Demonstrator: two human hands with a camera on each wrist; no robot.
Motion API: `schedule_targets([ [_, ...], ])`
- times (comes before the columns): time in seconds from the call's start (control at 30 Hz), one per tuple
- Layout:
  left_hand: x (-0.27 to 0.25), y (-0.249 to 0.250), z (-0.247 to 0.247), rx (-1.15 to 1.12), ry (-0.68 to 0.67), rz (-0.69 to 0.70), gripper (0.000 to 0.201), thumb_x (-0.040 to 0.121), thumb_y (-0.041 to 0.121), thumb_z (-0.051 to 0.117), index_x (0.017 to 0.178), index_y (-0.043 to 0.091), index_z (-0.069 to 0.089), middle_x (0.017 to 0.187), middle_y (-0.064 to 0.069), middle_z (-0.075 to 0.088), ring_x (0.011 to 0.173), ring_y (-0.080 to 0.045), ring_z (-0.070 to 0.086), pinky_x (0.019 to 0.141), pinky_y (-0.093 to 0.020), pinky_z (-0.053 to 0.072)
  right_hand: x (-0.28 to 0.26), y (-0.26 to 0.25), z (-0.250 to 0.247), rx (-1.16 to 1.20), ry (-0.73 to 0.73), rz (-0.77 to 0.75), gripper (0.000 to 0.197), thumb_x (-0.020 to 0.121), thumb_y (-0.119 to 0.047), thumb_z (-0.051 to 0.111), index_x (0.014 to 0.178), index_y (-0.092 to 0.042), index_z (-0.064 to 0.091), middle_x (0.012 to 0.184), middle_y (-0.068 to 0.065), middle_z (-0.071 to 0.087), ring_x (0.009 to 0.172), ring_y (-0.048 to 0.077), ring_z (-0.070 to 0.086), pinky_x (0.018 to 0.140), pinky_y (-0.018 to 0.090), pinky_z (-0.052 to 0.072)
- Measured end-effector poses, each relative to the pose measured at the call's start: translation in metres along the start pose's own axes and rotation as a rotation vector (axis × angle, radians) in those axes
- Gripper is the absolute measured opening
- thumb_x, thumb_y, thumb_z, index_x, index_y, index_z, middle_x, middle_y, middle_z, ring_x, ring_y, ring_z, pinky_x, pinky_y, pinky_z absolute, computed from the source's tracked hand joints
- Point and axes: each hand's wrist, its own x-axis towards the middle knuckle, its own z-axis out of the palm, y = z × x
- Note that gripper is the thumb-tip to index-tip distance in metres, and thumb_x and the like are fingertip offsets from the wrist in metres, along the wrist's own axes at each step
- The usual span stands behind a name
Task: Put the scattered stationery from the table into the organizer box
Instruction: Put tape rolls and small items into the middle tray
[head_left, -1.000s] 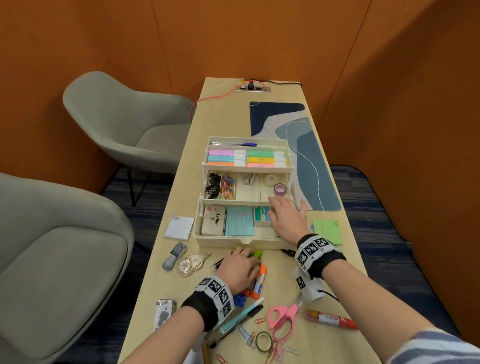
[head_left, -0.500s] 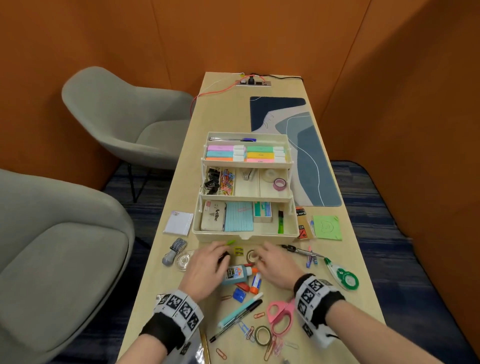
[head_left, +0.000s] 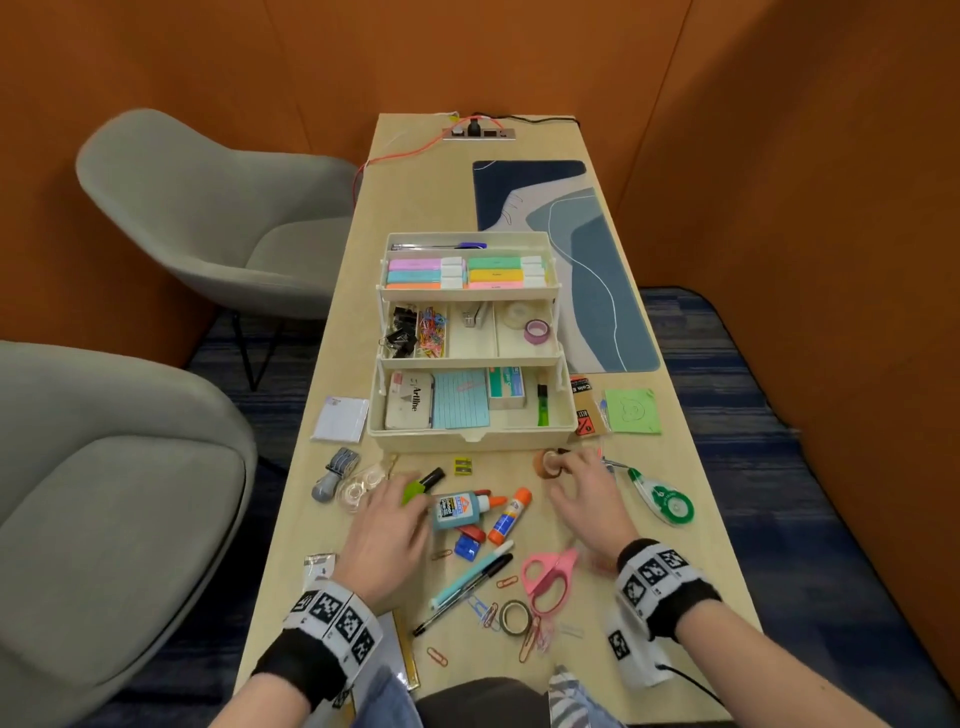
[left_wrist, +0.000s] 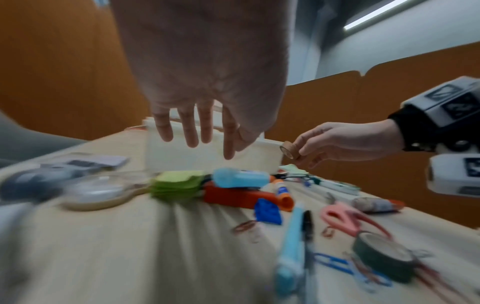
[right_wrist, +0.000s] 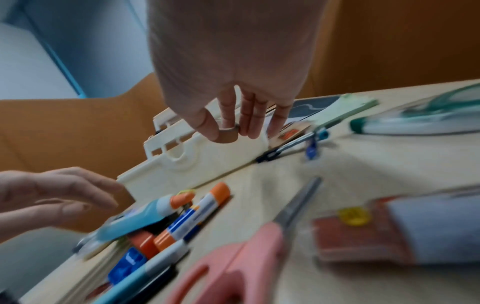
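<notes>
The cream three-tier organizer box (head_left: 470, 439) stands open in the middle of the table. My right hand (head_left: 563, 465) pinches a small brown tape roll (head_left: 546, 464) just in front of the box's right corner; the right wrist view shows the tape roll (right_wrist: 228, 134) between thumb and index finger. My left hand (head_left: 400, 506) hovers with straight, spread fingers (left_wrist: 192, 133) over a green highlighter (head_left: 415, 491) and a blue glue bottle (head_left: 457, 509), holding nothing. A glue stick (head_left: 509, 514), pink scissors (head_left: 548, 577), pens (head_left: 470, 582) and another tape roll (head_left: 514, 616) lie scattered near me.
A white notepad (head_left: 340, 418), a grey stamp (head_left: 332, 475) and a clear tape dispenser (head_left: 358, 486) lie left of the box. A green correction tape (head_left: 665, 499) and a green sticky pad (head_left: 631, 410) lie to the right. Grey chairs (head_left: 208, 208) stand on the left.
My right hand left the box's bottom tray, came down to the table, pinched the brown tape roll and lifted it to the right. My left hand stayed over the green highlighter.
</notes>
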Motion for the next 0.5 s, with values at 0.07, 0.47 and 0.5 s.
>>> schedule_targets([
  [0.07, 0.004, 0.018, 0.003, -0.015, -0.007, 0.084, 0.028, 0.093, 0.030, 0.046, 0.116, 0.023, 0.061, 0.138, 0.001, 0.044, 0.127, -0.019, 0.041, 0.106, -0.039, 0.032, -0.009, 0.011, -0.016, 0.050, 0.065, 0.076, 0.028, 0.087, -0.010, 0.058, 0.115, -0.013, 0.060, 0.109, -0.004, 0.050, 0.102, 0.012, 0.051, 0.096, 0.028, 0.042],
  [0.47, 0.001, 0.093, 0.042, 0.101, -0.324, 0.517, 0.020, 0.093, 0.015, 0.043, 0.106, 0.010, 0.057, 0.101, -0.009, 0.059, 0.095, -0.027, 0.053, 0.086, -0.040, 0.043, -0.071, 0.063, -0.039, 0.079, 0.198, 0.289, 0.022, 0.079, 0.002, 0.066, 0.097, -0.011, 0.061, 0.098, 0.002, 0.054, 0.087, 0.016, 0.054, 0.080, 0.025, 0.039],
  [0.5, -0.001, 0.090, 0.043, 0.112, -0.320, 0.517, 0.021, 0.092, 0.014, 0.043, 0.107, 0.009, 0.056, 0.102, -0.010, 0.059, 0.096, -0.027, 0.053, 0.088, -0.041, 0.043, -0.074, 0.063, -0.037, 0.087, 0.183, 0.291, 0.022, 0.079, 0.001, 0.066, 0.095, -0.013, 0.061, 0.098, 0.002, 0.054, 0.088, 0.016, 0.054, 0.080, 0.025, 0.040],
])
